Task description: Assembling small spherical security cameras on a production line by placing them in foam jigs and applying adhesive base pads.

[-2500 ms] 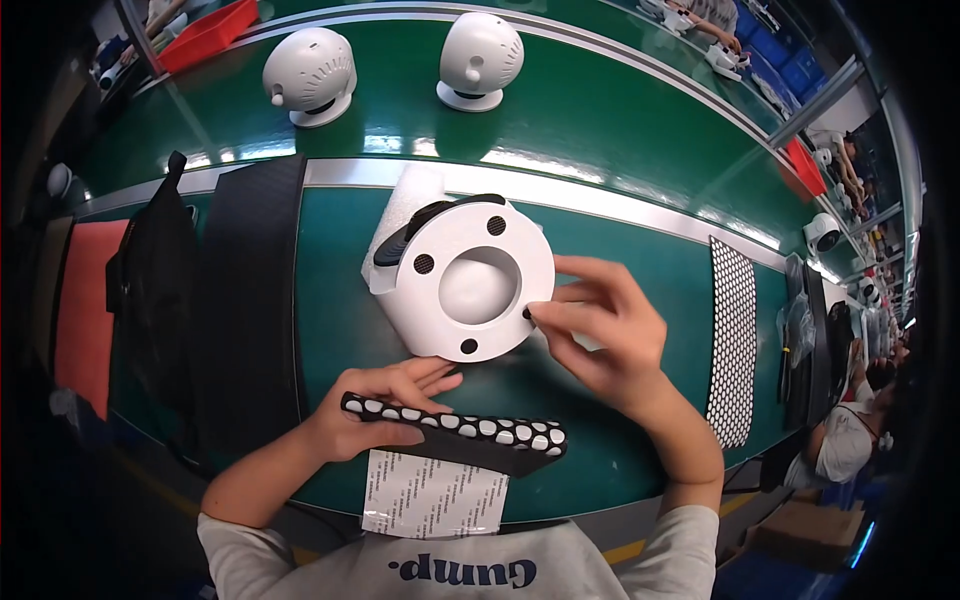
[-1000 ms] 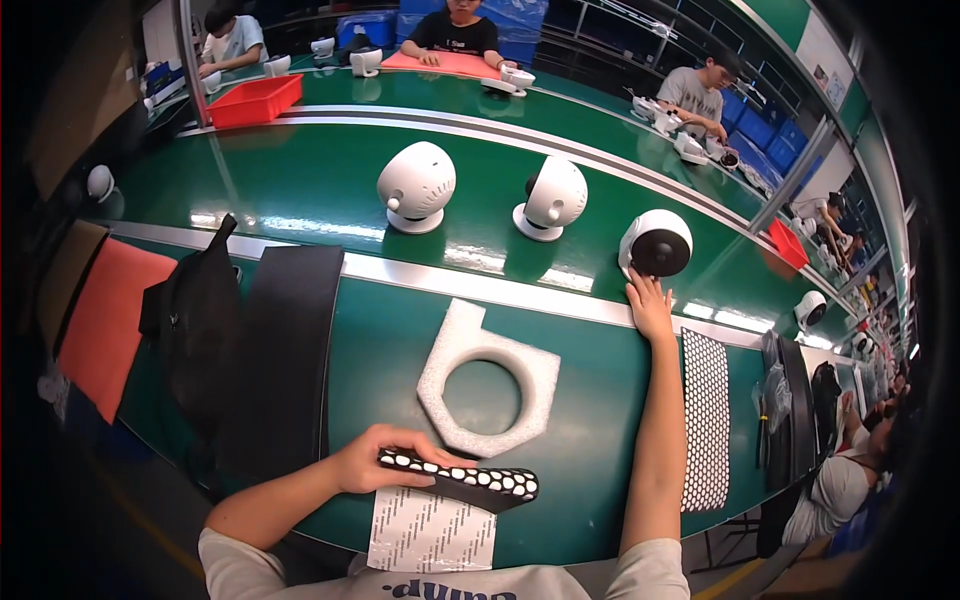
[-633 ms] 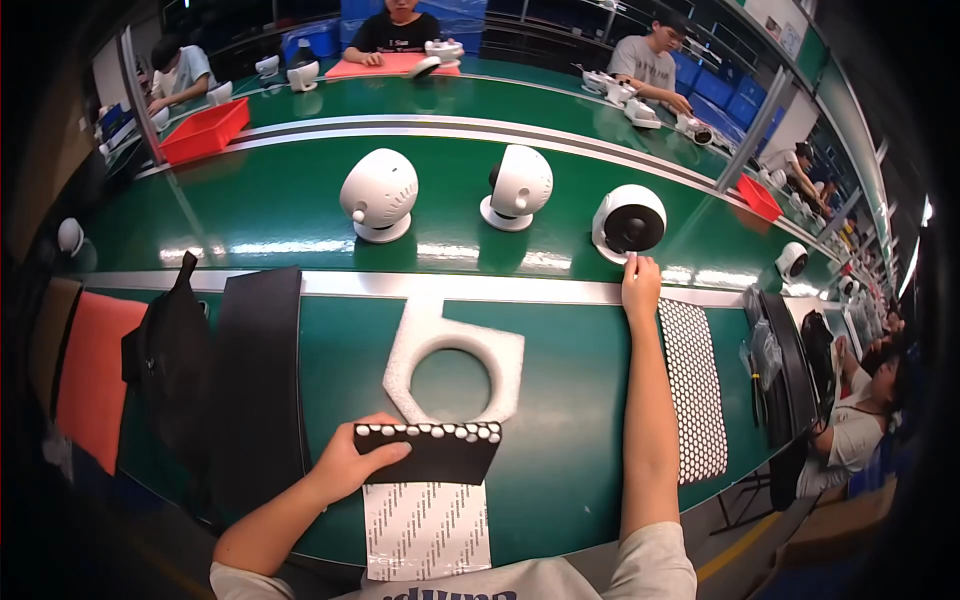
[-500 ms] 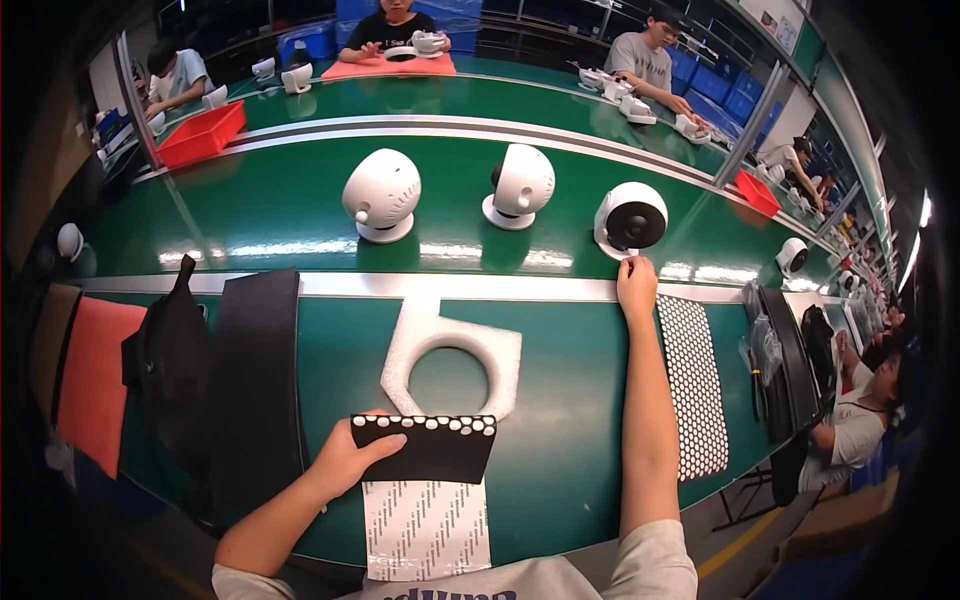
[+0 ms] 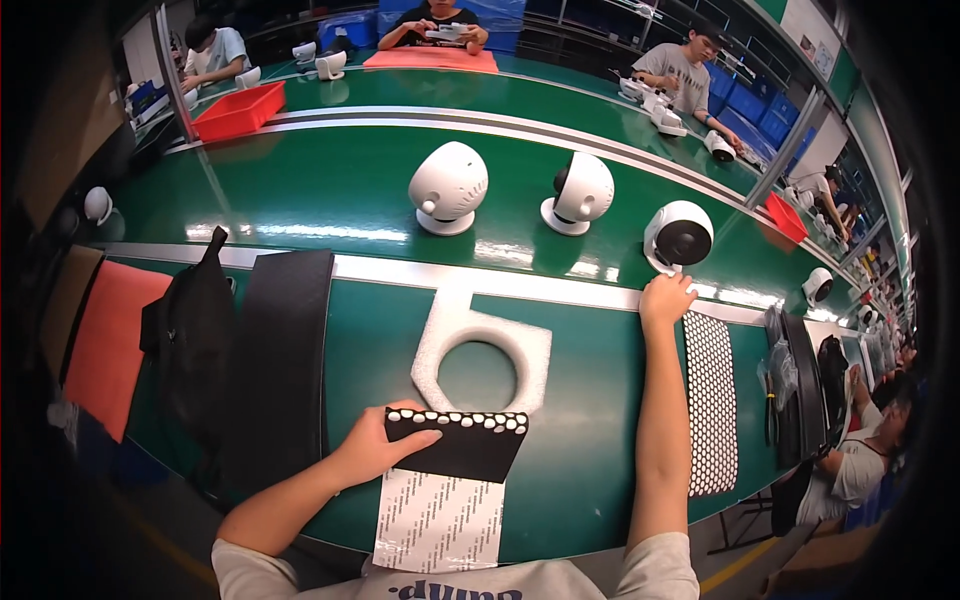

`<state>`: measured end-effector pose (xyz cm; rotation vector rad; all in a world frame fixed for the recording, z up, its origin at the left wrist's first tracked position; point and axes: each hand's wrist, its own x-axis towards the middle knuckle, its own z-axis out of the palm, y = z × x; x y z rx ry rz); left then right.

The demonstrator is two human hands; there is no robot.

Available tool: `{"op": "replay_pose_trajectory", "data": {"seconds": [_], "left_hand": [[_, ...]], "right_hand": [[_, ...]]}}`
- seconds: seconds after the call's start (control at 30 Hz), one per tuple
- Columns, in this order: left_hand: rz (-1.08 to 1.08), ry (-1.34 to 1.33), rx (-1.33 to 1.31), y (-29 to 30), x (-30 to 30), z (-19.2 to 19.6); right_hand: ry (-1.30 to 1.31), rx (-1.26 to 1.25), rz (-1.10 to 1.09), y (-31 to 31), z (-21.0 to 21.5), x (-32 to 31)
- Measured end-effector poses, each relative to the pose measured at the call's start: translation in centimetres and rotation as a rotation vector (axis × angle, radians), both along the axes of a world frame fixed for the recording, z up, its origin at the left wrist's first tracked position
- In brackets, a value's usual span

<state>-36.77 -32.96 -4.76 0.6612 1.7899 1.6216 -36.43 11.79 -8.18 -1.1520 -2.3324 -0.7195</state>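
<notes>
The left hand grips the left end of a black strip, thumb on top and fingers under it; the strip carries a row of small white dots along its far edge and lies just above a white striped sheet at the near edge of the table. The right hand is stretched far forward, its arm straight, and its fingers touch the base of a white round device with a dark front, which stands on the green belt; the hand is not closed around it. Between the hands lies a white foam ring. Two more white devices stand further left on the belt. Right of the arm lies a dotted sheet. A black mat lies on the left.
</notes>
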Motion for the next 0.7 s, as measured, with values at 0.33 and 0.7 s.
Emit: {"op": "replay_pose_trajectory", "data": {"seconds": [0.33, 0.7], "left_hand": [[0.226, -0.051, -0.130, -1.0, -0.3, -1.0], [0.004, -0.282, 0.147, -3.4, -0.4, -0.1]], "right_hand": [[0.284, -0.397, 0.993, -13.4, 2.2, -11.3], [0.110, -0.360, 1.084, -18.5, -1.2, -14.9]]}}
